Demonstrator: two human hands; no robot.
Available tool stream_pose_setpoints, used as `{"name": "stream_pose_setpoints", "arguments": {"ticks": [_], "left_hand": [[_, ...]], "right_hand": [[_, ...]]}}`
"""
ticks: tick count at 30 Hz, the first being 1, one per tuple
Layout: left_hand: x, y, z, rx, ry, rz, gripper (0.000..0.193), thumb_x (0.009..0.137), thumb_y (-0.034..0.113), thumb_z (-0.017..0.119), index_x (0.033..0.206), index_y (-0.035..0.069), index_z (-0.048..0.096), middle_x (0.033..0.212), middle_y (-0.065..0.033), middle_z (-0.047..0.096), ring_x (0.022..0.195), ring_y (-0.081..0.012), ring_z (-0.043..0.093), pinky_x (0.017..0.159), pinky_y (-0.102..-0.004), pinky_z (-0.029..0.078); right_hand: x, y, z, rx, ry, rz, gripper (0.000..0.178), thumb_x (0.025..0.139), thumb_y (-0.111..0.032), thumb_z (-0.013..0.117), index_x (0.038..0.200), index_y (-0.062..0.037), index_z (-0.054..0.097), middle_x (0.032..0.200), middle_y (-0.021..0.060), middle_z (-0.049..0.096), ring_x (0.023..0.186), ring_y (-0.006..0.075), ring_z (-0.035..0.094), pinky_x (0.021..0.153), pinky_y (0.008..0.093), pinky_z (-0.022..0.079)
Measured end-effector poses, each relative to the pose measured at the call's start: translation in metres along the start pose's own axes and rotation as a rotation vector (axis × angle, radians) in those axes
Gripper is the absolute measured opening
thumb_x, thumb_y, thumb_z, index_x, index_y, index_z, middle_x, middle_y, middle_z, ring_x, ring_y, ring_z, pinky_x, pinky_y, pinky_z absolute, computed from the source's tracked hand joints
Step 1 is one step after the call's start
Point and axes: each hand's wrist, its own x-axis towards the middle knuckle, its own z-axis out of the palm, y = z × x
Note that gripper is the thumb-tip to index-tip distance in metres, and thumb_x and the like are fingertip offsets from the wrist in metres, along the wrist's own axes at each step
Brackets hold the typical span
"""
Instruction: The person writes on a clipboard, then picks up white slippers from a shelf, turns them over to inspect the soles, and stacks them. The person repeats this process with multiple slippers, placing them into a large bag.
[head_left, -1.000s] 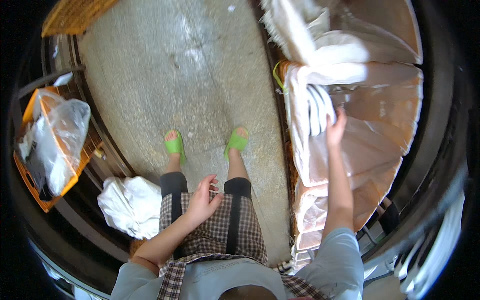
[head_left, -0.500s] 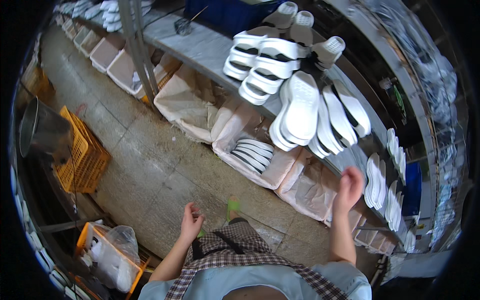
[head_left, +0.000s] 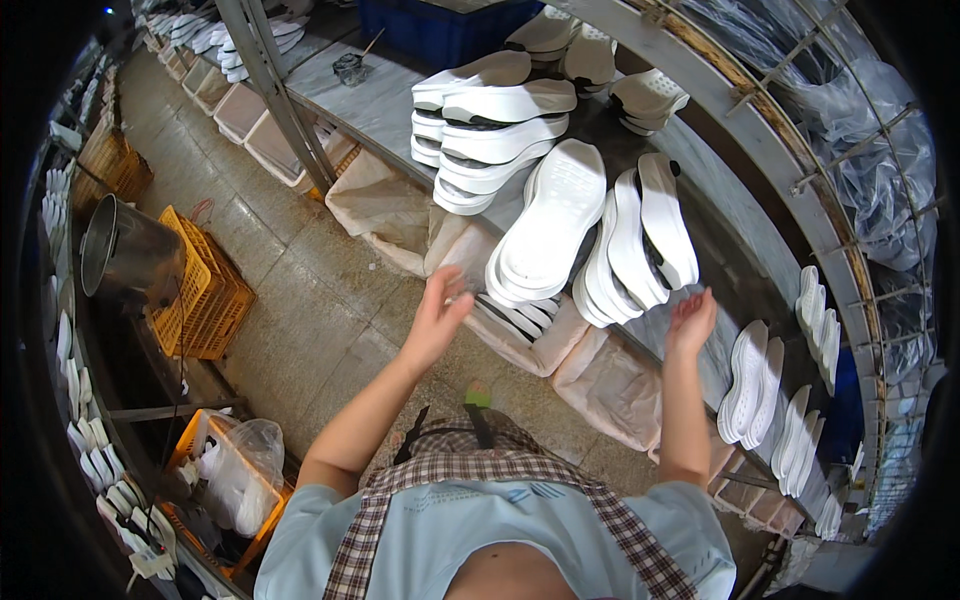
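Grey workbench, white soles, printed shirt, left grip and right grip released

A glossy, slabbed grey-brown floor stretches beside a long grey bench and a metal post.

The shoe soles are white, with some black parts. The shirt is light blue, and the apron has checks of brown and white. The tub is dark blue, and the slipper, hardly visible, seems bright green.
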Motion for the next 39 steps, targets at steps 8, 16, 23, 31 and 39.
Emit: {"name": "stream_pose_setpoints", "arguments": {"ticks": [8, 16, 23, 31, 39], "left_hand": [[0.094, 0.047, 0.043, -0.205, -0.249, -0.28, 0.075, 0.084, 0.026, 0.064, 0.139, -0.003, 0.023, 0.132, -0.0189, 0.042, 0.119, -0.0272, 0.046, 0.096, -0.0351, 0.041], [-0.011, 0.058, 0.024, -0.216, -0.294, -0.334, 0.087, 0.067, 0.012, 0.065, 0.14, -0.001, 0.021, 0.127, -0.0219, 0.046, 0.116, -0.0307, 0.049, 0.098, -0.0381, 0.043], [-0.122, 0.072, -0.009, 0.324, -0.12, 0.032, 0.094, 0.068, 0.026, 0.077, 0.143, 0.003, 0.024, 0.138, -0.0199, 0.026, 0.132, -0.0324, 0.026, 0.107, -0.0457, 0.029], [-0.166, 0.112, -0.056, -0.141, -0.231, 0.276, 0.095, 0.07, 0.027, 0.08, 0.145, 0.009, 0.024, 0.142, -0.0092, 0.014, 0.136, -0.0259, 0.019, 0.108, -0.045, 0.029], [-0.196, 0.121, -0.084, -0.1, -0.187, 0.391, 0.109, 0.06, 0.034, 0.087, 0.146, 0.01, 0.023, 0.144, -0.0085, 0.014, 0.137, -0.025, 0.02, 0.108, -0.0445, 0.03]], "right_hand": [[-0.16, 0.025, -0.005, -0.724, -1.085, -0.363, 0.033, 0.086, -0.018, 0.064, 0.115, -0.0045, 0.055, 0.104, 0.0121, 0.059, 0.096, 0.0231, 0.057, 0.084, 0.0332, 0.045], [-0.192, 0.015, 0.069, -0.021, -0.725, 0.701, 0.078, 0.092, -0.034, 0.052, 0.148, -0.012, 0.003, 0.147, 0.014, 0.024, 0.134, 0.0293, 0.028, 0.104, 0.0448, 0.031], [-0.246, 0.031, 0.09, 0.137, -0.638, 0.99, 0.056, 0.087, -0.017, 0.053, 0.134, 0.0064, 0.032, 0.119, 0.0244, 0.055, 0.105, 0.0345, 0.059, 0.09, 0.0451, 0.051], [-0.296, 0.02, 0.119, 0.701, -0.963, 1.125, 0.047, 0.091, -0.021, 0.04, 0.127, 0.009, 0.045, 0.124, 0.0238, 0.053, 0.112, 0.0361, 0.055, 0.098, 0.0461, 0.045], [-0.338, 0.017, 0.134, 0.513, -0.933, 1.004, 0.043, 0.094, -0.022, 0.036, 0.121, 0.0086, 0.05, 0.11, 0.021, 0.062, 0.092, 0.0302, 0.066, 0.079, 0.0384, 0.057]]}}
